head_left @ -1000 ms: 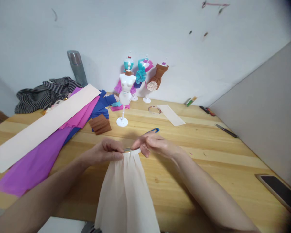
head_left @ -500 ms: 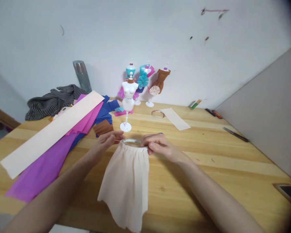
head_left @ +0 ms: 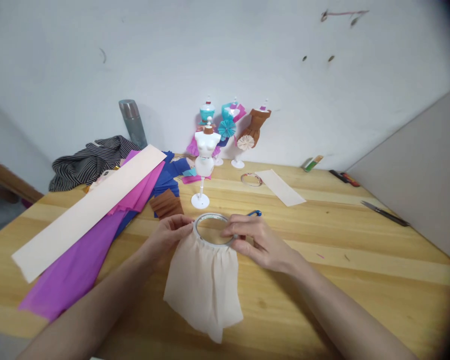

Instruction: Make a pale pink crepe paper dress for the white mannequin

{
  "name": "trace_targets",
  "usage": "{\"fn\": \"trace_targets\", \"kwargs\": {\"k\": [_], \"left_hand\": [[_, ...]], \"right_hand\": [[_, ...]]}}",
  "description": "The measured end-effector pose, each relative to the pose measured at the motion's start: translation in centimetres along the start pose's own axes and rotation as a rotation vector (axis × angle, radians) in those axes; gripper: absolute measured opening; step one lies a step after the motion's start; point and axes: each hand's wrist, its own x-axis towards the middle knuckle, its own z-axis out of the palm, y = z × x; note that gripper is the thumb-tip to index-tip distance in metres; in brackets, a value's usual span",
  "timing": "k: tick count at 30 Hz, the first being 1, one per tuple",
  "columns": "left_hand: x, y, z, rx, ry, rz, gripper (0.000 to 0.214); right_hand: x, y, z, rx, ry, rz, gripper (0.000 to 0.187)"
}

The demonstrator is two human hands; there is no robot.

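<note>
A gathered cream piece of crepe paper hangs in pleats like a small skirt from the rim of a ring that looks like a tape roll. My left hand pinches the pleated edge at the ring's left side. On the other side, my right hand grips the rim, its fingers reaching into the opening. Just behind that hand a blue curved piece shows; the rest of it is hidden. A bare white mini dress form stands upright beyond the ring.
Several dressed mini forms stand by the wall. Long paper strips, folded brown paper, striped cloth and a bottle are at left. A second ring, a cream strip, a green tube and a knife lie right.
The ring has tipped, so its opening faces me more and the paper hangs shorter in view. My left fingers have closed on its edge. More of the blue piece shows.
</note>
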Motion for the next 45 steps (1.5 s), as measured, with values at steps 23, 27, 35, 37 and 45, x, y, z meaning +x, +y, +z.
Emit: {"fn": "trace_targets", "kwargs": {"k": [23,27,35,37,45], "left_hand": [[-2.3,-0.1,1.5,0.421,0.165,0.52,0.018],[-2.5,0.1,1.5,0.618,0.129,0.755,0.01],[-2.7,-0.1,1.4,0.716,0.087,1.098,0.022],[-2.9,-0.1,1.6,0.64,0.072,1.032,0.019],[-2.7,0.9,2.3,0.225,0.323,0.518,0.019]], "right_hand": [[-0.4,2.1,1.5,-0.334,0.211,-0.412,0.048],[-0.6,2.3,1.6,-0.367,0.239,-0.407,0.047],[-0.8,2.7,1.6,-0.365,0.304,-0.399,0.044],[-0.8,2.7,1.6,-0.354,0.316,-0.401,0.043],[-0.1,0.9,0.6,-0.178,0.216,-0.268,0.039]]}}
